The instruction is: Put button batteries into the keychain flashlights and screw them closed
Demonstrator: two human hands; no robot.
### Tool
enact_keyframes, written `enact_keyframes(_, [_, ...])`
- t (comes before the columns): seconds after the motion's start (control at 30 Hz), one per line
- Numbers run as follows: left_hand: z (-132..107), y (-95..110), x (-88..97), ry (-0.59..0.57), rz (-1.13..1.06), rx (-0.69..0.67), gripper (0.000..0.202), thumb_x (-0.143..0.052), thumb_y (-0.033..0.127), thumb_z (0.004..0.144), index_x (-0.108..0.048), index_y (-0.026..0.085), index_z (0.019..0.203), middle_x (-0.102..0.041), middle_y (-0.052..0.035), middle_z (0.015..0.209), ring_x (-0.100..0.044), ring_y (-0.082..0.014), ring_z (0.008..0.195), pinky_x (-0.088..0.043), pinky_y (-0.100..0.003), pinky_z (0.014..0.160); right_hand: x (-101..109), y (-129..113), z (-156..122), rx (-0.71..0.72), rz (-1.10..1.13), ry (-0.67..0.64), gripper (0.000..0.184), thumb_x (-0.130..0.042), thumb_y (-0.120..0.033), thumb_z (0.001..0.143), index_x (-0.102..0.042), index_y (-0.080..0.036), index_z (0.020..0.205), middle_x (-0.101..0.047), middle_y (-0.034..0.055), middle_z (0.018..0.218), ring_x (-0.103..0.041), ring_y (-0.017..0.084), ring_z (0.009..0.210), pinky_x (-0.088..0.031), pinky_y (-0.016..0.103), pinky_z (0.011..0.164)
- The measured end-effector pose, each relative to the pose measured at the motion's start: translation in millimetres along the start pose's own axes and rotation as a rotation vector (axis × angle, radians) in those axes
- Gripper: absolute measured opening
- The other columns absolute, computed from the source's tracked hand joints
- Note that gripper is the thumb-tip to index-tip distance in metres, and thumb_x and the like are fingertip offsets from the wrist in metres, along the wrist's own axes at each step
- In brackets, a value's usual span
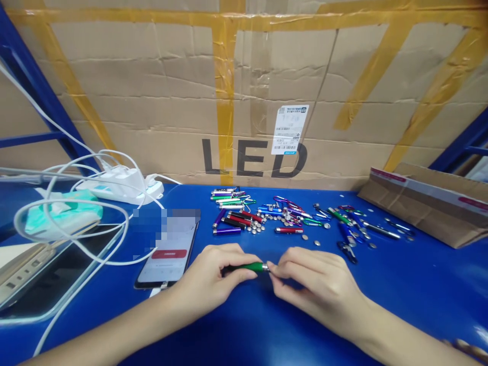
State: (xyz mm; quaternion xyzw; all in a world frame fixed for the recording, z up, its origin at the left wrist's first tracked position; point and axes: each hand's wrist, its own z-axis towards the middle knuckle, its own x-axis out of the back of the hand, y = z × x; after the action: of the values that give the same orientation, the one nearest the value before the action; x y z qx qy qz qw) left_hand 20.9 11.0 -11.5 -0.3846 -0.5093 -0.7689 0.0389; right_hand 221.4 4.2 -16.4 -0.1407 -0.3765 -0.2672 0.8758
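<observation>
My left hand (pixel 224 269) is closed around a slim green mini flashlight (pixel 252 267), which lies level and points to the right. From its right end sticks out a short silver metal tip. My right hand (pixel 314 277) pinches at that tip with thumb and forefinger; whether a small part sits between these fingertips is hidden. Just beyond the hands lie a red mini flashlight (pixel 288 231), a purple one (pixel 227 231) and several more tubes. Small round button cells (pixel 256 229) are scattered among them, along with coloured carabiner clips (pixel 312 222).
A phone (pixel 168 254) with a cable plugged in lies left of my left hand. Farther left are a tablet (pixel 72 274), looped white cables (pixel 125 223), a power strip (pixel 114 184) and a green tissue pack (pixel 63 211). Behind stands a large carton (pixel 171 101); a paper box (pixel 415 208) is right.
</observation>
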Motion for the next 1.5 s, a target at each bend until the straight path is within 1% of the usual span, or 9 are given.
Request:
enact_keyframes(0.17, [-5,-1,-4.0,-0.024,0.044,-0.053,0.023,-0.051,0.018,0.086,-0.070,0.022,0.098,-0.063,-0.0019,0.079,-0.060,-0.0146,0.075,-0.043,-0.021,0.070,-4,-1,-3,-0.059,0.122,-0.047,0.019,-0.051,-0.011,0.078,-0.057,-0.017,0.061,-0.054,-0.0004,0.055,-0.045,0.008,0.048,-0.036,0.019,0.045])
enact_keyframes(0.43, [-7,-1,-7.7,0.023,0.032,-0.061,0.023,-0.047,0.016,0.086,-0.069,0.017,0.091,-0.061,-0.0043,0.078,-0.057,-0.0152,0.071,-0.043,-0.022,0.065,1,-4,3,-0.428,0.617,-0.143,0.016,-0.058,-0.019,0.079,-0.064,-0.016,0.064,-0.056,0.0008,0.059,-0.050,0.008,0.049,-0.039,0.016,0.042])
enact_keyframes(0.73, [-14,2,-12.5,-0.007,0.043,-0.177,0.022,-0.043,0.012,0.088,-0.064,0.014,0.087,-0.059,-0.0054,0.078,-0.055,-0.0133,0.069,-0.042,-0.020,0.064,0,-7,2,-0.608,0.715,-0.126,0.018,-0.068,-0.028,0.072,-0.066,-0.017,0.058,-0.060,0.0009,0.057,-0.055,0.009,0.050,-0.043,0.018,0.045])
enact_keyframes(0.87, [-21,2,-16.3,-0.016,0.149,-0.216,0.024,-0.039,0.013,0.090,-0.062,0.016,0.087,-0.060,-0.0049,0.077,-0.055,-0.0130,0.066,-0.043,-0.020,0.061,0,-13,5,-0.865,0.927,-0.214,0.026,-0.073,-0.031,0.063,-0.057,-0.016,0.050,-0.054,-0.0017,0.053,-0.052,0.007,0.043,-0.042,0.017,0.041])
enact_keyframes(0.97, [-24,3,-16.7,0.054,0.320,-0.316,0.026,-0.037,0.010,0.089,-0.061,0.019,0.086,-0.061,-0.0024,0.070,-0.055,-0.0125,0.059,-0.043,-0.020,0.056,-1,-17,6,-1.105,1.151,-0.300,0.032,-0.078,-0.033,0.054,-0.052,-0.015,0.048,-0.053,-0.0040,0.047,-0.052,0.007,0.040,-0.041,0.016,0.040])
enact_keyframes(1.13, [-25,8,-11.6,0.171,0.571,-0.532,0.033,-0.032,0.004,0.087,-0.061,0.019,0.087,-0.065,-0.0031,0.065,-0.055,-0.0155,0.051,-0.043,-0.024,0.051,-3,-16,4,-1.290,1.380,-0.418,0.035,-0.080,-0.037,0.049,-0.054,-0.014,0.054,-0.057,-0.0034,0.041,-0.054,0.006,0.039,-0.046,0.014,0.044])
enact_keyframes(1.2, [-22,9,-10.8,0.159,0.527,-0.502,0.031,-0.034,0.006,0.087,-0.062,0.019,0.086,-0.065,-0.0033,0.066,-0.055,-0.0155,0.051,-0.044,-0.024,0.050,-2,-13,4,-1.319,1.439,-0.436,0.036,-0.080,-0.038,0.048,-0.056,-0.013,0.057,-0.059,-0.0030,0.043,-0.056,0.006,0.039,-0.048,0.014,0.044])
enact_keyframes(1.37, [-15,12,-11.1,0.079,0.175,-0.210,0.022,-0.048,0.010,0.086,-0.064,0.024,0.092,-0.065,0.0004,0.074,-0.059,-0.0116,0.061,-0.047,-0.017,0.056,5,-6,10,-1.258,1.443,-0.385,0.033,-0.080,-0.037,0.050,-0.060,-0.012,0.054,-0.060,-0.0019,0.048,-0.058,0.007,0.044,-0.051,0.015,0.045])
enact_keyframes(1.5, [-14,12,-8.7,0.103,0.106,-0.154,0.025,-0.051,0.011,0.085,-0.065,0.027,0.098,-0.067,0.0005,0.080,-0.060,-0.0127,0.066,-0.048,-0.019,0.062,9,-2,11,-1.171,1.387,-0.369,0.032,-0.077,-0.042,0.054,-0.064,-0.013,0.057,-0.060,-0.0009,0.055,-0.058,0.008,0.050,-0.052,0.018,0.048])
